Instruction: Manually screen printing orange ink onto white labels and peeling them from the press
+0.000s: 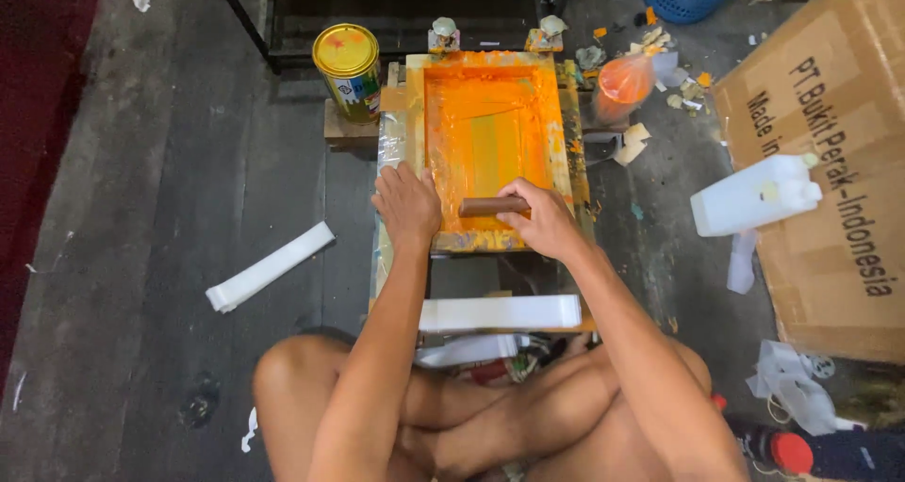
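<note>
While the right hand (pixel 547 223) grips one end of a brown squeegee (pixel 493 206) at the near edge of the orange-inked screen frame (pixel 487 143), the left hand (pixel 407 204) lies flat, fingers spread, on the frame's near left corner and holds nothing. The two hands are apart, one at each end of the squeegee, and the blade rests across the mesh close to the frame's near rail. To do this stroke well, I judge that the flat hand should keep pressing the frame down so it does not lift or slide on its stand — any shift would likely smear the print underneath. The squeegee wants an even tilt and even pressure across its whole width, with the ink carried right to the rail rather than left in a ridge on the mesh. A yellow-lidded tin (pixel 347 67) stands at the frame's far left corner and a bag of orange ink (pixel 622 83) lies by its far right corner, both well clear of the stroke. White strips (pixel 500 312) are stacked just below the near edge, between the frame and the person's crossed legs — near enough to catch drips, so the blade is best lifted over the mesh.
</note>
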